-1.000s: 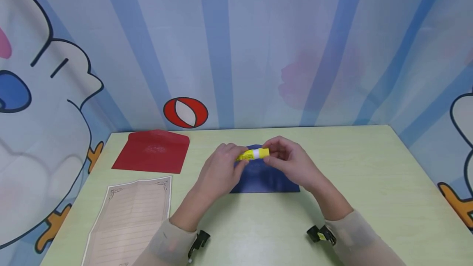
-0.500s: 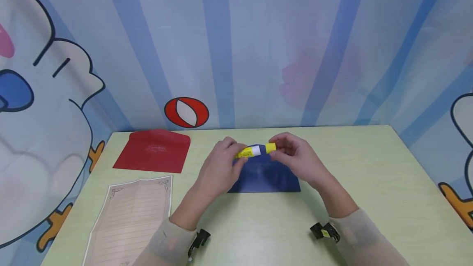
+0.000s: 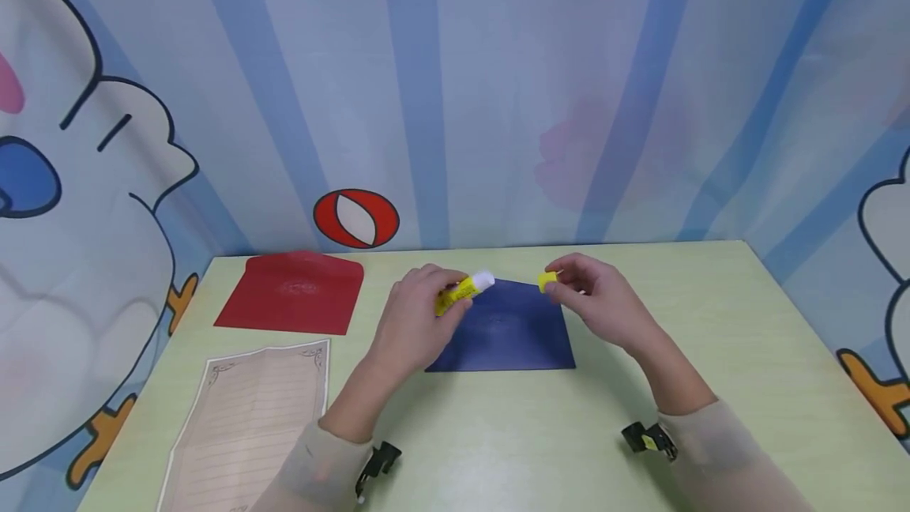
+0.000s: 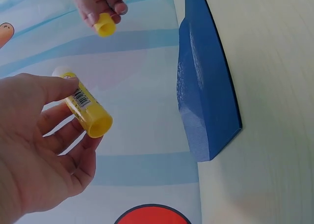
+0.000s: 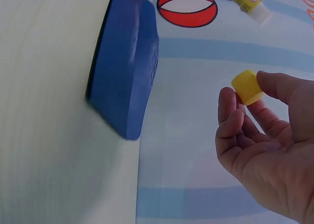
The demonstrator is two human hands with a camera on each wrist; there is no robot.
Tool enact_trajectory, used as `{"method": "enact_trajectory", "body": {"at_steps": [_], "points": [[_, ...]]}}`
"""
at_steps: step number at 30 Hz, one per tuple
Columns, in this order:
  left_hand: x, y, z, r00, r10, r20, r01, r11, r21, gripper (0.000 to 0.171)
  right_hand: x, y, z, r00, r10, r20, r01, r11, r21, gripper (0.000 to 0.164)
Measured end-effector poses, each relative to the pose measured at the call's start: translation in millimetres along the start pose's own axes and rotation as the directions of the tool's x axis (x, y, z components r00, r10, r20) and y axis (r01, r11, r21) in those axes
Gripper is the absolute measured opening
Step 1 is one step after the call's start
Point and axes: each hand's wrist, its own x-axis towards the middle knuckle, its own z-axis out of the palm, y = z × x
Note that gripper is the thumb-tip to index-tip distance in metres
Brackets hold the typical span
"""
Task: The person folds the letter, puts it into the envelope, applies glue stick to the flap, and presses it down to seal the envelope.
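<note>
My left hand [image 3: 415,321] grips a yellow glue stick [image 3: 462,291], its white end uncovered and tilted up to the right. The barcode on the barrel of the glue stick [image 4: 86,102] faces the left wrist view. Between thumb and fingertips, my right hand [image 3: 599,300] pinches the small yellow cap [image 3: 547,281], which is apart from the stick. The hollow opening of the cap [image 4: 106,26] shows in the left wrist view. Beneath both hands a dark blue envelope [image 3: 508,338] lies on the table, its flap at the far side.
On the pale table [image 3: 512,441], a red envelope [image 3: 291,299] lies at the back left. Nearer on that side is a lined sheet of letter paper [image 3: 256,425] with a decorated border. A striped cartoon backdrop [image 3: 490,101] rises behind the table's far edge.
The right hand has pulled the cap off the glue stick and moved to the right with it. The left hand has shifted slightly left, and the stick now tilts more upward.
</note>
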Motion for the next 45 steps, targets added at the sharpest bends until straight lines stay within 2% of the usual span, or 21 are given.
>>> {"method": "enact_trajectory", "body": {"at_steps": [4,10,15,20,28,32,37,42,45], "points": [[-2.6,-1.6,-1.5,0.996,-0.089,0.023,0.092,0.985,-0.146,0.035,-5,9,-12,1.000,0.009,-0.022,-0.012,0.990,-0.141,0.030],[-4.8,-7.1,-3.0,0.978,-0.199,0.061,0.208,0.933,-0.292,0.035,-10,29,-33,0.999,0.028,-0.017,-0.032,0.955,-0.296,0.031],[-4.6,-6.3,-5.6,0.965,-0.243,0.098,0.262,0.889,-0.377,0.035,-12,49,-50,0.997,0.076,0.011,-0.064,0.908,-0.414,0.031],[-4.6,-9.3,-4.6,0.954,-0.268,0.134,0.299,0.829,-0.473,0.032,-14,66,-66,0.988,0.151,0.019,-0.121,0.854,-0.506,0.030],[-3.5,-12.2,-3.6,0.926,-0.328,0.187,0.371,0.698,-0.612,0.035,-16,85,-85,0.979,0.204,0.019,-0.156,0.800,-0.579,0.028],[-2.5,-12.1,-2.0,0.916,-0.343,0.209,0.391,0.647,-0.655,0.033,-16,93,-88,0.974,0.222,0.038,-0.155,0.781,-0.605,0.027],[-2.3,-13.2,-0.7,0.910,-0.349,0.222,0.401,0.610,-0.684,0.035,-16,95,-89,0.969,0.240,0.050,-0.160,0.774,-0.613,0.030],[-2.5,-13.3,-1.3,0.903,-0.357,0.239,0.414,0.576,-0.705,0.038,-19,90,-87,0.965,0.260,0.028,-0.186,0.761,-0.622,0.049],[-2.2,-13.3,-1.5,0.902,-0.355,0.247,0.415,0.548,-0.727,0.038,-19,81,-84,0.974,0.228,0.001,-0.174,0.749,-0.639,0.060]]}}
